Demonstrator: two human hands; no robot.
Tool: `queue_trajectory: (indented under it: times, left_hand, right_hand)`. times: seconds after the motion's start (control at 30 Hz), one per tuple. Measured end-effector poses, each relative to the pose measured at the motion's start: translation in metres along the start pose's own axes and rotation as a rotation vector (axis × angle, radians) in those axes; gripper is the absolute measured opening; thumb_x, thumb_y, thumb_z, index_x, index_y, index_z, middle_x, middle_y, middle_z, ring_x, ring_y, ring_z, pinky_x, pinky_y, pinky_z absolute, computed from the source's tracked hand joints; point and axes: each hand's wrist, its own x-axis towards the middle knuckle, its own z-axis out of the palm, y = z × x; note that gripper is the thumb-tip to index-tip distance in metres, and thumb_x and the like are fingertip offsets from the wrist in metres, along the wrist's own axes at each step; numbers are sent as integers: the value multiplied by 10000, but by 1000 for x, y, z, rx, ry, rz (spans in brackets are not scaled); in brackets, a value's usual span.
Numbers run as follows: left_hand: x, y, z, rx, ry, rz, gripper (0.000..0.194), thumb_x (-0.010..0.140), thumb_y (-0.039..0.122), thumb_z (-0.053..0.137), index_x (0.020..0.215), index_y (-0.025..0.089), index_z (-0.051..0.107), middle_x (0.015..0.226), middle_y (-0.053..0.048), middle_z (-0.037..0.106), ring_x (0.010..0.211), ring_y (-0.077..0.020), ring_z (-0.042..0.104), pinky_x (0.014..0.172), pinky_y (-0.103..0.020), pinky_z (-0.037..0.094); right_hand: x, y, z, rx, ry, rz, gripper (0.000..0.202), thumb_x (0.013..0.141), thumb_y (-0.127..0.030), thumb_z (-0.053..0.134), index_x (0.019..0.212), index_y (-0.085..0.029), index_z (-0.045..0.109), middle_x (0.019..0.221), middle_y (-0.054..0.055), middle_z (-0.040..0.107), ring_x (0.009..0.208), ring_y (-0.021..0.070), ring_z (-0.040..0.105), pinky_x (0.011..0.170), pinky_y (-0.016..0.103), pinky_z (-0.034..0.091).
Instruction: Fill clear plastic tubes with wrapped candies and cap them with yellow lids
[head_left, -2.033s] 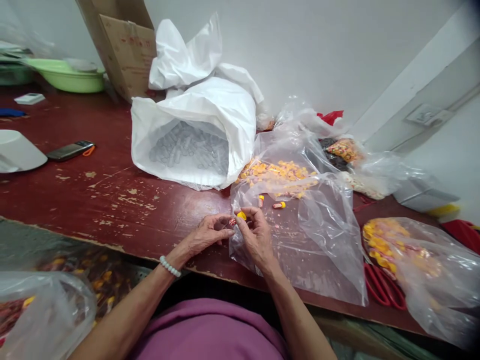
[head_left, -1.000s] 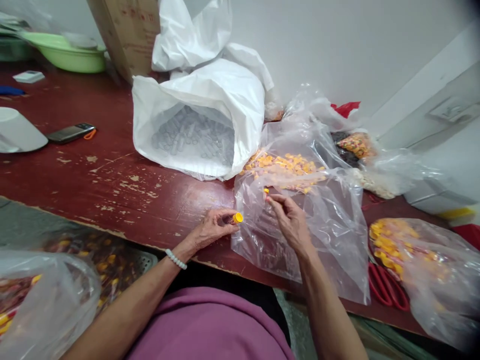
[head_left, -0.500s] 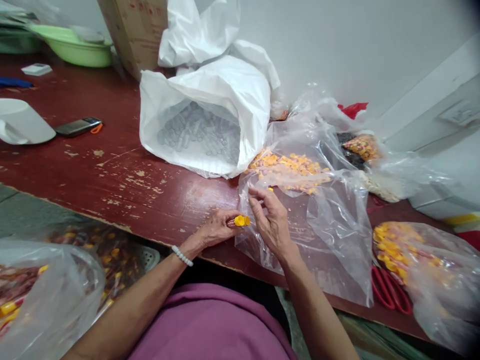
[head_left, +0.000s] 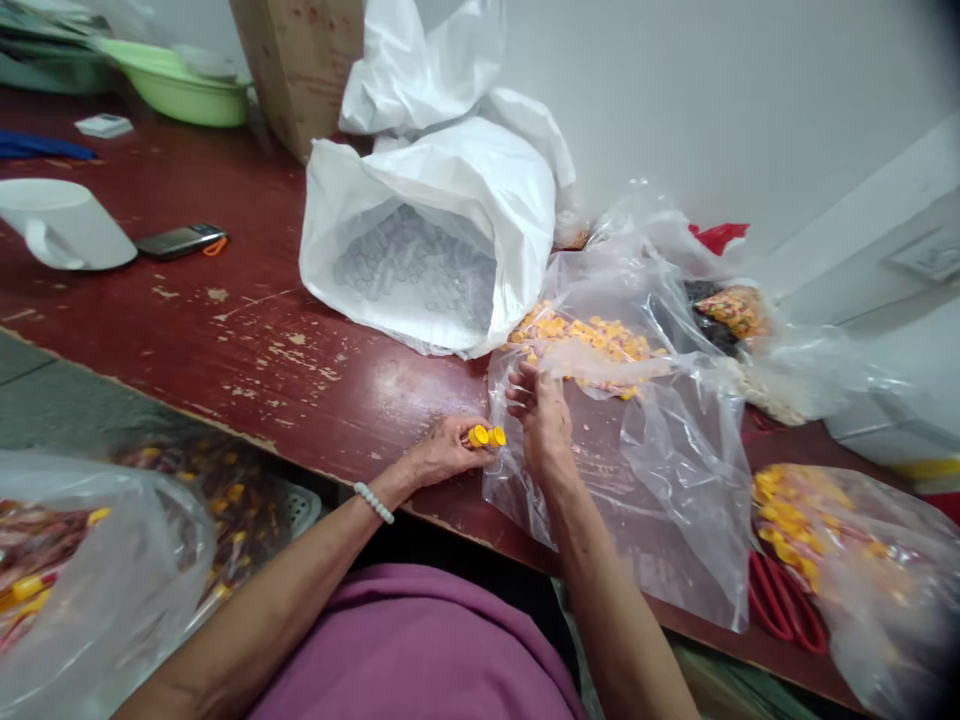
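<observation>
My left hand is closed around small tubes with yellow caps; two caps stick out past the fingers towards the right, and most of the tubes is hidden in the grip. To its right, my right hand has its fingers apart, over the near edge of a clear plastic bag. Its fingertips are close to the loose yellow caps spread in that bag. Behind the hands, a white sack lies with its mouth towards me, full of clear empty tubes.
Red-handled scissors lie beside another bag of yellow caps at the right. A white mug, a phone and a green basin stand left. Below the table edge, a bag holds filled yellow-capped tubes.
My right hand has moved away from the left hand, up towards the loose caps. The left hand keeps its tubes, now with two caps facing me. The view has shifted slightly left.
</observation>
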Motion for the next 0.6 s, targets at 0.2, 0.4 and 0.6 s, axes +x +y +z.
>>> queue_trajectory:
  times: [0.2,0.4,0.6]
  left_hand:
    - [-6,8,-5,-215,-54,-183,219,700,296,664,814,124,591,513,63,484,418,-60,403,419,-176,309]
    - [1,-4,-2,-90,-130,-22,139,639,174,670,765,122,645,689,13,604,627,-108,515,592,-212,414]
    - [-13,-3,2,-42,-126,45,257,641,168,683,896,136,681,841,-14,644,765,-148,552,713,-249,449]
  right_hand:
    - [-13,-16,-8,-61,-13,-88,445,890,-549,417,1061,-186,608,903,40,638,704,122,584,615,253,468]
    - [-10,-15,16,-603,-68,-504,416,918,-475,392,1158,-193,584,1029,81,639,852,171,599,811,352,476]
    - [-20,-13,33,-635,-234,-551,433,885,-471,466,1184,-180,581,1031,112,644,869,201,610,802,383,482]
